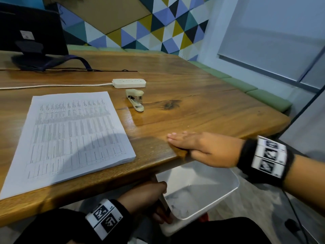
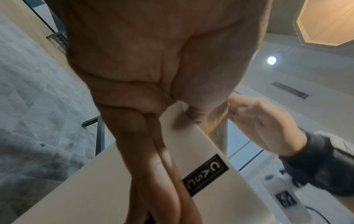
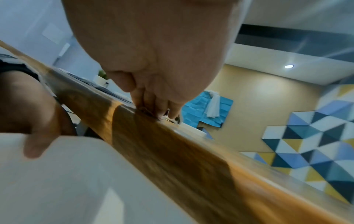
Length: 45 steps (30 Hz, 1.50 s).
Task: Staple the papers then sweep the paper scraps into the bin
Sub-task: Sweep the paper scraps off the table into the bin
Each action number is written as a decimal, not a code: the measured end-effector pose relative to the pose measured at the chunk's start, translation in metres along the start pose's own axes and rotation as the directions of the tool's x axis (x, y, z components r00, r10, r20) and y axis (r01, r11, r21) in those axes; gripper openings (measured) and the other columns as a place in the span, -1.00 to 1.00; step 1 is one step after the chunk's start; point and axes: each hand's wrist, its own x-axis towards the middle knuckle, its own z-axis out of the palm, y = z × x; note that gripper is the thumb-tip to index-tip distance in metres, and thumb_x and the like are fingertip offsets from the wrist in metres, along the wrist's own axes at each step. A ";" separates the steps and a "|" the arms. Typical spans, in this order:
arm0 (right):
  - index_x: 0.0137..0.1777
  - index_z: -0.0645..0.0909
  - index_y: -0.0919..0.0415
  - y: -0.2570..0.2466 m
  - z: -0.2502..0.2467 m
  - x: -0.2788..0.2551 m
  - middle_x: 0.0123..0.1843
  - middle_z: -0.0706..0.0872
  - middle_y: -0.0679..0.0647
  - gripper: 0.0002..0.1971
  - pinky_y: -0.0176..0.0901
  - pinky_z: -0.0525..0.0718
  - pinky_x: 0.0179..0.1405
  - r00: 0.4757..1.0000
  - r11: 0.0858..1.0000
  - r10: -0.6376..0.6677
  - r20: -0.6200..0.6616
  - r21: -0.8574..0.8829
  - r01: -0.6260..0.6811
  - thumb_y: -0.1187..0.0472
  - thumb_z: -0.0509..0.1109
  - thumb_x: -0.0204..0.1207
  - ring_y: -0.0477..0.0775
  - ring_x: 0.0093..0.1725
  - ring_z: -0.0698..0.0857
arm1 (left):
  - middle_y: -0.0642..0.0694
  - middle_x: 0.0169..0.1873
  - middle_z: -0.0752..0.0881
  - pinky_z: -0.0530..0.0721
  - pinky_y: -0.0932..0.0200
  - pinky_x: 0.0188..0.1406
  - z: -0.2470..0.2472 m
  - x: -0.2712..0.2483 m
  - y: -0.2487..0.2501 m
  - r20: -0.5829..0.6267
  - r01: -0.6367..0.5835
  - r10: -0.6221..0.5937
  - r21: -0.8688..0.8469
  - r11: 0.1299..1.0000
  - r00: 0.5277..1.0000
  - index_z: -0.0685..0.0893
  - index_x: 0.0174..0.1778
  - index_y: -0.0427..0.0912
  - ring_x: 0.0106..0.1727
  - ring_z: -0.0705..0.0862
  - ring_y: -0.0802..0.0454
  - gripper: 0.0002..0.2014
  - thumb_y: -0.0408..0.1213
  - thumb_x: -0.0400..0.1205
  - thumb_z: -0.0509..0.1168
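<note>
A stack of printed papers (image 1: 70, 136) lies on the wooden table (image 1: 193, 106) at the left. A beige stapler (image 1: 136, 101) sits beyond it. My right hand (image 1: 193, 145) lies flat with straight fingers at the table's front edge, above the bin. Below the edge, my left hand (image 1: 158, 201) grips the rim of the white plastic bin (image 1: 211, 194), thumb inside, fingers outside. In the left wrist view the left fingers (image 2: 153, 151) lie along the bin wall (image 2: 91, 189). In the right wrist view the right fingertips (image 3: 159, 109) touch the table edge (image 3: 172, 151). No scraps can be made out.
A white power strip (image 1: 129, 83) with its cord lies behind the stapler. A black monitor stand (image 1: 33, 55) and dark cables occupy the far left. A green bench cushion (image 1: 263, 97) runs along the table's right side.
</note>
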 end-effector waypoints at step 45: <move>0.66 0.49 0.04 -0.024 0.061 -0.083 0.65 0.54 -0.12 -0.52 -0.05 0.43 0.67 0.789 0.962 0.245 -0.563 0.245 -0.123 0.25 0.31 0.75 -0.23 0.66 0.44 | -0.59 -0.08 0.82 0.78 0.12 -0.50 0.007 -0.016 -0.009 -0.080 -0.059 0.064 0.061 0.996 0.995 0.40 0.43 -0.38 -0.28 0.88 -0.36 -0.62 -0.31 0.71 0.12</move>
